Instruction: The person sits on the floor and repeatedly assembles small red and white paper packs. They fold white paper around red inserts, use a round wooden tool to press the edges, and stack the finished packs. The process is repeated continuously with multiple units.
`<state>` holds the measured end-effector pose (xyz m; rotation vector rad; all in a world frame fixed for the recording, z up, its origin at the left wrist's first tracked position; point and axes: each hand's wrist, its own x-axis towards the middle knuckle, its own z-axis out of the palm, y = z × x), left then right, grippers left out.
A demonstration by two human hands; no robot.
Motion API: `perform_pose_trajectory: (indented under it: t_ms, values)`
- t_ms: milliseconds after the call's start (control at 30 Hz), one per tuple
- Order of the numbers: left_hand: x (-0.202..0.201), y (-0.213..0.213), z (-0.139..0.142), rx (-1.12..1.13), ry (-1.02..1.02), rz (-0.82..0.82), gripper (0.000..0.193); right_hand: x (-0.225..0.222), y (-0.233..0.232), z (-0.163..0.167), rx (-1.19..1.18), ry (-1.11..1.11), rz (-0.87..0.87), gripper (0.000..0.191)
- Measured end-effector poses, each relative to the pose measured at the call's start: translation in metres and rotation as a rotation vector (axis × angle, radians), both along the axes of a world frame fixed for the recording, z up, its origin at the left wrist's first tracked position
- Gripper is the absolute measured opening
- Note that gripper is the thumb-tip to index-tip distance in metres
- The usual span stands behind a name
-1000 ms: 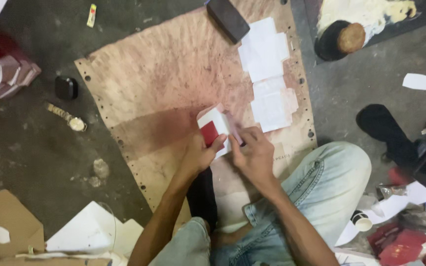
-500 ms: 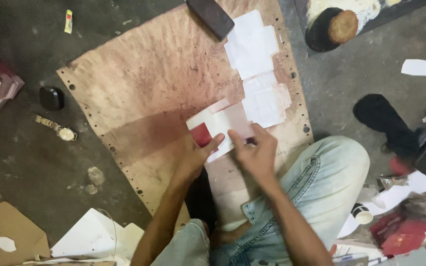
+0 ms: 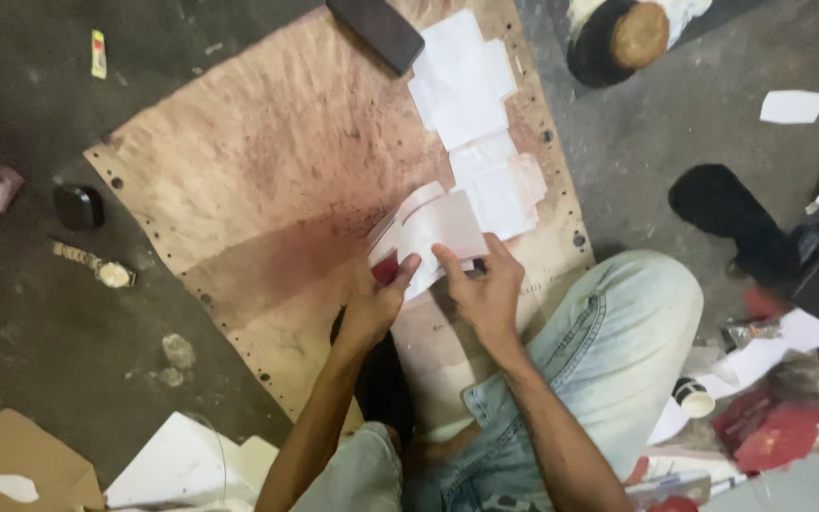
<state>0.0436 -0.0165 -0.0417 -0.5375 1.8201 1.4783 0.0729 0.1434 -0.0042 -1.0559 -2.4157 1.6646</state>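
Note:
I sit on the floor over a stained brown board [image 3: 267, 180]. Both hands hold a small folded white card piece with a red inner part [image 3: 428, 232]. My left hand [image 3: 373, 301] grips its lower left edge, thumb up on the card. My right hand [image 3: 485, 289] presses on its lower right side with fingers spread over it. Several flat white card pieces [image 3: 471, 123] lie in a row on the board just beyond the held one. My knee in light jeans [image 3: 618, 332] rests to the right of my hands.
A dark flat bar [image 3: 376, 33] lies at the board's far end. A wristwatch [image 3: 97, 267] and a small black box [image 3: 79, 206] sit on the floor to the left. Cardboard scraps [image 3: 11, 460] lie near left; paper and red clutter [image 3: 779, 417] at right, with a black sandal [image 3: 727, 213].
The folded card has opened wider and turned, showing more white face. My right hand shifted onto its lower right side. The view moved slightly.

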Motion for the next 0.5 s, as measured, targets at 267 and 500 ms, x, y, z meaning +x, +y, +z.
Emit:
perform_pose_trajectory:
  t_ms: [267,500]
  values:
    - [-0.006,0.025,-0.005,0.182,0.136,0.044,0.049,0.003,0.012,-0.011,0.139,-0.066,-0.073,0.044]
    - [-0.011,0.041,-0.008,-0.01,0.182,-0.059,0.035,-0.004,0.012,-0.013,0.487,0.031,-0.047,0.079]
